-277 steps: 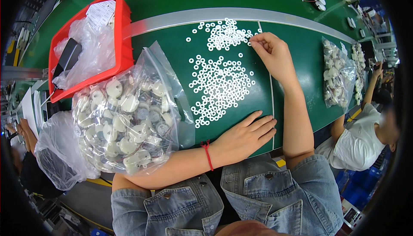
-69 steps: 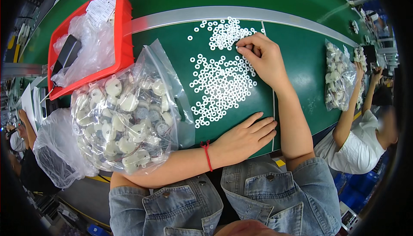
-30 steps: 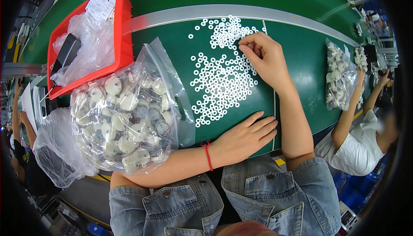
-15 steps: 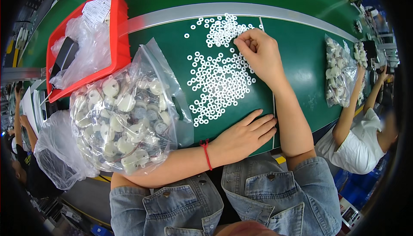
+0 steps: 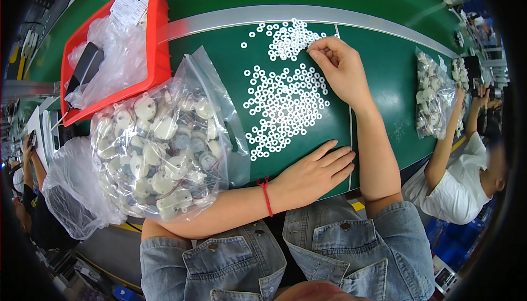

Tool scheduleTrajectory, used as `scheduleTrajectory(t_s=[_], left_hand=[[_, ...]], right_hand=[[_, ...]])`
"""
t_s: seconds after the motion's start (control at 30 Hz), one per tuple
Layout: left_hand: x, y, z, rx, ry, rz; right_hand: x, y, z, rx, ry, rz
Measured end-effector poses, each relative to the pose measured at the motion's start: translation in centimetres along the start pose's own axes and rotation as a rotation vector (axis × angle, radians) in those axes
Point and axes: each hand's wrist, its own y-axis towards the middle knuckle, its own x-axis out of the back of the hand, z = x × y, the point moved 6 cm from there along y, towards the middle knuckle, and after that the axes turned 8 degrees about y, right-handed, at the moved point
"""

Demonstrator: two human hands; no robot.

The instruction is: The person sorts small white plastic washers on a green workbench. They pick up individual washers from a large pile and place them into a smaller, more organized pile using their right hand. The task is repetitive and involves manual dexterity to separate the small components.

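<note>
Many small white rings, like flat washers, lie on the green tabletop in two groups: a smaller far pile (image 5: 286, 43) and a larger spread (image 5: 286, 106) nearer me. My right hand (image 5: 341, 71) is at the right edge of the far pile, its thumb and fingers curled together. Whatever it may pinch is hidden. My left hand (image 5: 314, 173) lies palm down near the table's front edge, fingers stretched and slightly apart, below the larger spread. Beside my left forearm, a clear plastic bag (image 5: 164, 152) bulges with off-white round parts, some showing metal faces and thin wires.
At the far left a red bin (image 5: 160, 37) holds crumpled clear plastic, a paper label and a black object. Another bag of white parts (image 5: 431, 95) lies far right, close to a co-worker's arms (image 5: 447, 147). A metal strip (image 5: 247, 15) borders the table's far side.
My right hand has shifted slightly right along the far pile, uncovering a few rings at the top of the larger spread. My left hand stays in place.
</note>
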Motion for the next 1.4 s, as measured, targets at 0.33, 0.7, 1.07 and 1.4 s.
scheduleTrajectory(t_s=[0.33, 0.7, 1.07, 1.4], left_hand=[[-0.3, 0.0, 0.0, 0.001, -0.019, -0.022], [-0.1, -0.1, 0.1, 0.006, -0.021, -0.002], [-0.4, -0.2, 0.0, 0.008, -0.019, 0.022], [-0.5, -0.2, 0.0, 0.012, 0.004, 0.023]], right_hand=[[-0.4, 1.2, -1.5, -0.110, 0.176, 0.107], [-1.8, 0.5, 1.3, 0.136, -0.109, 0.144], [-2.7, 0.6, 1.9, 0.121, -0.103, 0.092], [-1.9, 0.9, 1.6, 0.110, -0.085, 0.138]])
